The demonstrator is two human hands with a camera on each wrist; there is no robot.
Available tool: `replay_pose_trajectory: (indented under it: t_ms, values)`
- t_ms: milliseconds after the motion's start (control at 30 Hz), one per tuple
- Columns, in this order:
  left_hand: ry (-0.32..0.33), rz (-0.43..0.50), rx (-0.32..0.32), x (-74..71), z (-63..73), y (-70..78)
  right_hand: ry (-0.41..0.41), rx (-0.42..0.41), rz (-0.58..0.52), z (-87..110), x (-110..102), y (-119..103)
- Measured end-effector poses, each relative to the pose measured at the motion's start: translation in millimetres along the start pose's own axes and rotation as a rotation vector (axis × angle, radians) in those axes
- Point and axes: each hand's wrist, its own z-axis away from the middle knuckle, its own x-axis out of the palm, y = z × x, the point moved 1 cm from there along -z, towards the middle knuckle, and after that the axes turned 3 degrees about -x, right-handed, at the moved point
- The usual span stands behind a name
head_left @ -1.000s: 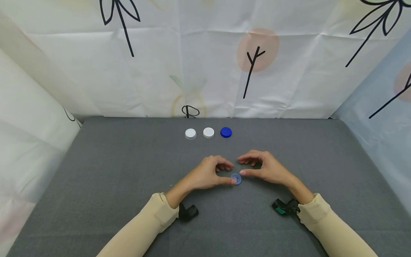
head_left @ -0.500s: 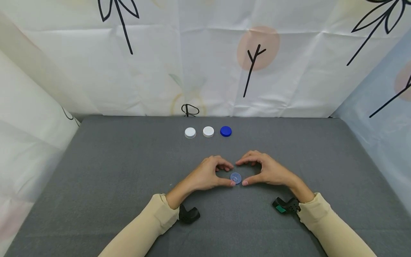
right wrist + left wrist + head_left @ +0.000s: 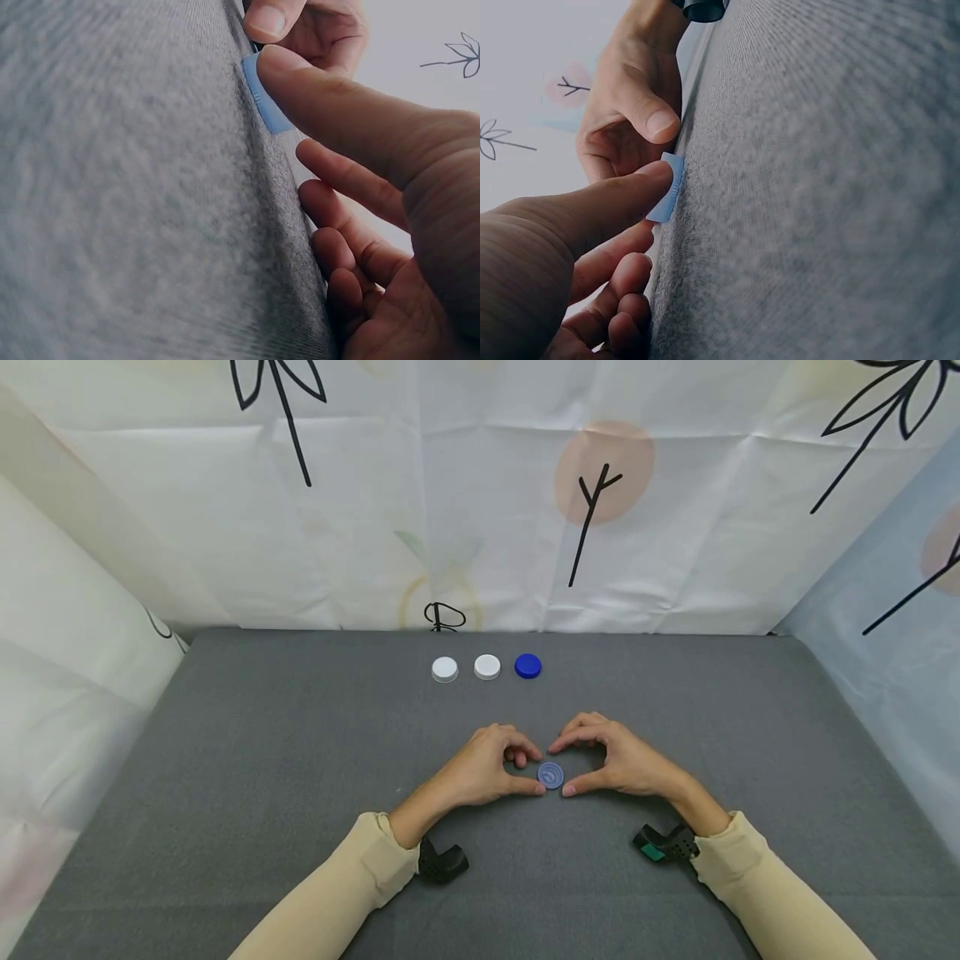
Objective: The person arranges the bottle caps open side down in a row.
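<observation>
A light blue bottle cap [image 3: 551, 775] lies on the grey cloth between the two hands, concentric rings showing on its upper face. The left hand [image 3: 491, 766] has its thumb at the cap's lower left edge and its index finger behind it. In the left wrist view that thumb partly covers the cap [image 3: 670, 191]; whether it touches is hard to tell. From the other side, the right hand [image 3: 626, 760] curves round with a wide gap between thumb and index finger. Its thumb hides part of the cap [image 3: 262, 97] in the right wrist view.
Two white bottle caps [image 3: 445, 669] and a dark blue cap [image 3: 528, 666] form a row near the back of the grey table [image 3: 300, 735]. A printed white cloth [image 3: 360, 527] hangs behind, with more cloth on both sides.
The right thumb has moved off to the front right of the light blue cap, and the right index finger has come closer to the left one. The left hand has barely moved.
</observation>
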Motion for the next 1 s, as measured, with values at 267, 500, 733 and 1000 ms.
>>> replay_pose_trajectory:
  t_ms: [267, 500, 733, 1000]
  values:
    - [0.006, -0.02, 0.01, 1.9, 0.0, -0.3, 0.018, -0.032, 0.037, -0.3, 4.0, -0.4]
    - [0.024, -0.034, 0.039, 2.8, -0.3, 0.9, 0.026, -0.036, 0.038, -0.1, 5.7, -1.2]
    - [0.029, -0.032, 0.039, 3.4, -0.2, 1.6, 0.021, -0.033, 0.027, 0.1, 5.1, -2.7]
    - [0.01, 0.078, 0.013, -2.0, 1.2, 5.2, 0.023, -0.078, -0.045, -0.3, 3.3, -6.2]
